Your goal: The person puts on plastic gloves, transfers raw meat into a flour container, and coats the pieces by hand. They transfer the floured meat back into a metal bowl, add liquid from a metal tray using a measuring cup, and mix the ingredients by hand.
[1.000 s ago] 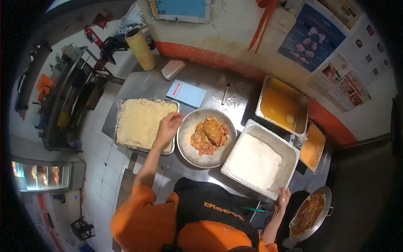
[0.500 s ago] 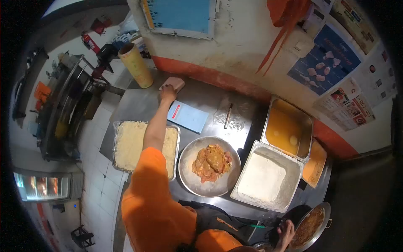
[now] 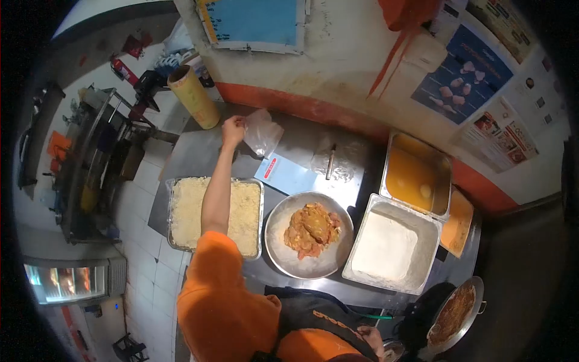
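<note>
1. Worktop (image 3: 181,148) = grey metal, shiny, runs along a pale wall (image 3: 344,72) w/ a red-orange band low down.
2. Left hand (image 3: 233,130) is stretched to the far side, thumb & fingers pinched on a crumpled clear plastic bag (image 3: 263,134) – bag is above the worktop, nr a tall yellow tube (image 3: 195,99).
3. Right hand (image 3: 371,339) is low in view by the black apron (image 3: 313,314), nr a small metal bowl (image 3: 393,350); can't tell if it grips anything. Hands well apart.
4. Just nearer than the bag: flat light-blue box (image 3: 289,175) w/ red label. To its right, a dark slim pen (image 3: 331,163) on crinkled clear film (image 3: 347,166).
5. Near row, L to R: rect. metal tray (image 3: 263,220) of pale crumbs, round steel bowl (image 3: 274,235) w/ raw coated meat (image 3: 310,229), deep steel pan (image 3: 425,244) of white powder.
6. Behind that pan: steel pan (image 3: 443,184) of yellow-orange liquid; orange tray (image 3: 456,223) beside.
7. Lower R: round wok-like pan (image 3: 476,314), brown contents.
8. Room: white-tiled floor (image 3: 142,208), metal rack (image 3: 99,136), red extinguisher (image 3: 125,72), lit glass-front cabinet (image 3: 72,282); blue poster (image 3: 461,75) etc. on wall.
</note>
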`<state>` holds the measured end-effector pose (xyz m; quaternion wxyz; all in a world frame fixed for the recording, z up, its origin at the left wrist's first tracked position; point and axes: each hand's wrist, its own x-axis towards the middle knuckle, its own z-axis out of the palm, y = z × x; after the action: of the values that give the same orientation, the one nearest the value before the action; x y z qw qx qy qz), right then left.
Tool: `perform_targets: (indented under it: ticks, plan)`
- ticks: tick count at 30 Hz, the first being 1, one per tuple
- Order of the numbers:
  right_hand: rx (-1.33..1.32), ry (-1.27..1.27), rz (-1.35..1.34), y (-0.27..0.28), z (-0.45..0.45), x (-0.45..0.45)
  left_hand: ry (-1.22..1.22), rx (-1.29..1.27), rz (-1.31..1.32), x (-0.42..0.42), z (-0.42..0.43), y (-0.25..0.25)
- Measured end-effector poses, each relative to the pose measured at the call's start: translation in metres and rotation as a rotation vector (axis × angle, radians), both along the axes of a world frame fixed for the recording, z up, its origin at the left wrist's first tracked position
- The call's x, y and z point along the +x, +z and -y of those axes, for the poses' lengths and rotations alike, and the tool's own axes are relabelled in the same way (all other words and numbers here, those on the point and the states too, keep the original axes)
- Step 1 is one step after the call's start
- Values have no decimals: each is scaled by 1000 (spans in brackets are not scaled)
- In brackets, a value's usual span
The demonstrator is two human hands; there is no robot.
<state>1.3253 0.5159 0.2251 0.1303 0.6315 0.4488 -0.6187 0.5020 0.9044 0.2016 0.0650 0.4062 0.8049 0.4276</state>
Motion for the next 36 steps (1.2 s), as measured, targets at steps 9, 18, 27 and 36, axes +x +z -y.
perform_targets:
  ticks: [9,18,27,36]
  plan:
    - [503,-8,4,156,-80,-62,-100,519,476,48,55,147]
    - [1373,48,-619,220,-207,-220,-841,116,1520,343,191,217]
    - [960,288,-640,224,-241,-206,-786,1,1352,392,248,220]
    - [1549,142,-324,247,-252,-163,-713,-50,937,417,256,184]
